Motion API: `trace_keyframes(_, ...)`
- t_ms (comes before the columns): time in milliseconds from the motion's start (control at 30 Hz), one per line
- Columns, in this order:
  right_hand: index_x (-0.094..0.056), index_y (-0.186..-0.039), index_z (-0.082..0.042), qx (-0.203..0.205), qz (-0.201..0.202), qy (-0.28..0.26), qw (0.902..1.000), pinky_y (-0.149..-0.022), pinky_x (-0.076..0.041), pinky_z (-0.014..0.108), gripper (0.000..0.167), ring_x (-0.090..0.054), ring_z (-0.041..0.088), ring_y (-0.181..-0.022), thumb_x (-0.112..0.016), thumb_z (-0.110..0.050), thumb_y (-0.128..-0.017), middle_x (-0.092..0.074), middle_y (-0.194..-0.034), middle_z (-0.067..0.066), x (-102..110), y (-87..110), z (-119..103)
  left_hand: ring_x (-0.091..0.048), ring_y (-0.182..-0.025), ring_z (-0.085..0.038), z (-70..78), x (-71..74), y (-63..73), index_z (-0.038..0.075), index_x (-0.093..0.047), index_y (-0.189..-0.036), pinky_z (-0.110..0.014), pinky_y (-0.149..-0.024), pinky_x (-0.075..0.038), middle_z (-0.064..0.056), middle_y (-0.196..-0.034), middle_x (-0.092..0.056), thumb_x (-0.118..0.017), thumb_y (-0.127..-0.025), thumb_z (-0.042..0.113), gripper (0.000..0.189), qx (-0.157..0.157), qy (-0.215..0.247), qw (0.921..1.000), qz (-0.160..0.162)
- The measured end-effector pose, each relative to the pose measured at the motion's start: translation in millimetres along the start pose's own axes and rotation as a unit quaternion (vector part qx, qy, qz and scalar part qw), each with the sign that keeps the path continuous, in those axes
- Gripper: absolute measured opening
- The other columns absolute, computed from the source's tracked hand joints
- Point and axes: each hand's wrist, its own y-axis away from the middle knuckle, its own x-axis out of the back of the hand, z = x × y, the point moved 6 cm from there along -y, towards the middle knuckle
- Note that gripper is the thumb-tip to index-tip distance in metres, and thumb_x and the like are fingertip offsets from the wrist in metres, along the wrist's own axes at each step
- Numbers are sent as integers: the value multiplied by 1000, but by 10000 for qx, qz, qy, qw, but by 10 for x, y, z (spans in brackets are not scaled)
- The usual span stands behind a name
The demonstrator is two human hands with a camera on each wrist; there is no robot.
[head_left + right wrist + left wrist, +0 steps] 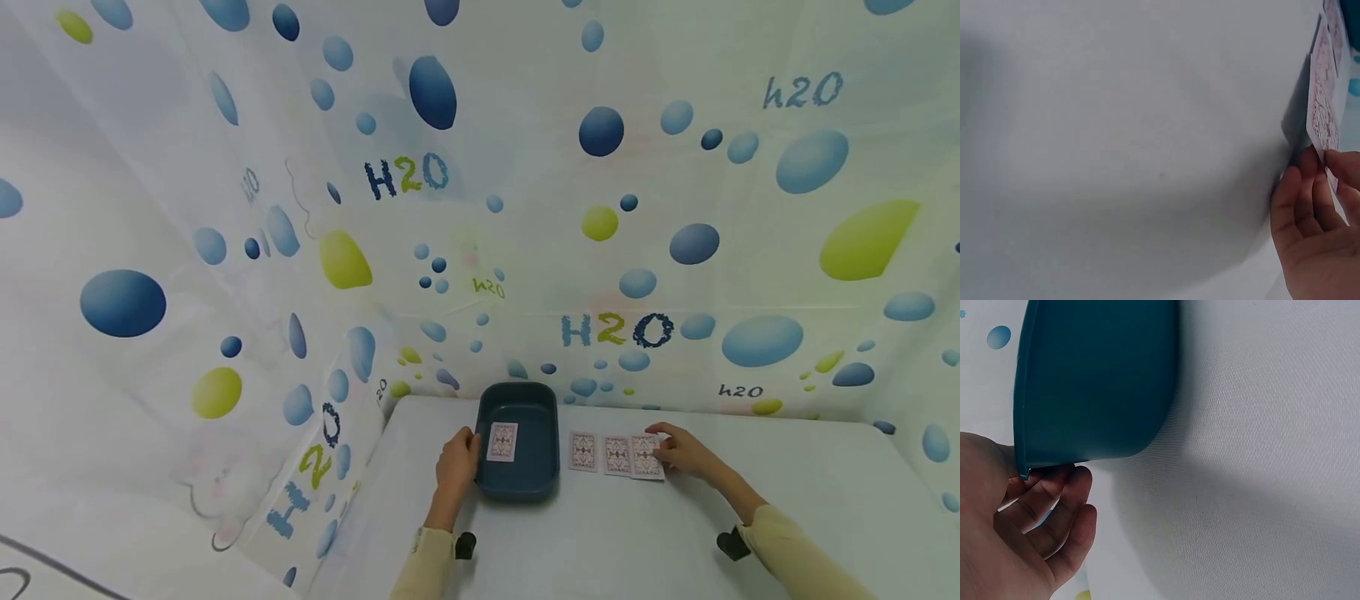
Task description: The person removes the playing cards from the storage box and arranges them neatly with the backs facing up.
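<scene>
A dark teal tray (536,477) stands on the white table, with one playing card (502,442) lying face down in it. My left hand (456,461) holds the tray's left rim; in the left wrist view its fingers (1075,487) curl beneath the edge. To the right of the tray are more red-patterned cards: a left card (582,451), a middle card (617,456) and a rightmost card (643,458). My right hand (684,454) pinches the rightmost card by its right edge. That card (1322,109) is tilted up off the table in the right wrist view, casting a shadow.
The white table (600,542) runs back to a white wall sheet (525,250) printed with blue and green drops. Similar sheeting hangs on the left side. Small black devices (466,546) sit at both wrists.
</scene>
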Motion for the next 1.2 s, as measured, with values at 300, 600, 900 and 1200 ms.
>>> trace_keyframes(300,-49,-131,6,-160,506,1065,9929,-63,-44,33,44,-51,19,-73,-66,-7,-92,-56,-86,10,21,-26,35,-46,-59,-18,14,14,-9,9,-55,-85,-33,-52,-32,-5,-70,-54,-57,-102,20,20,38,31,10000,-27)
trace_keyframes(600,-61,-121,6,-102,885,2258,9701,-77,-50,46,37,-53,24,-83,-70,-10,-89,-55,-99,20,-9,-66,-13,-46,-59,-18,29,12,0,9,-56,-86,-32,-52,-33,-4,-71,-54,-57,-102,21,20,7,64,10000,-17)
trace_keyframes(900,-61,-121,10,-3,859,2222,9712,-78,-49,45,38,-53,24,-84,-69,-10,-90,-57,-97,19,-6,-48,-31,-47,-59,-18,15,10,4,9,-56,-87,-32,-52,-33,-4,-71,-55,-56,-103,22,20,72,83,9999,-72)
trace_keyframes(1200,-50,-132,15,-120,756,2139,9739,-92,-51,55,52,-61,45,-108,-63,-23,-98,-61,-116,32,38,-50,-171,-46,-59,-18,1,3,7,9,-56,-87,-32,-51,-33,-4,-71,-54,-56,-103,21,20,6,56,10000,-37)
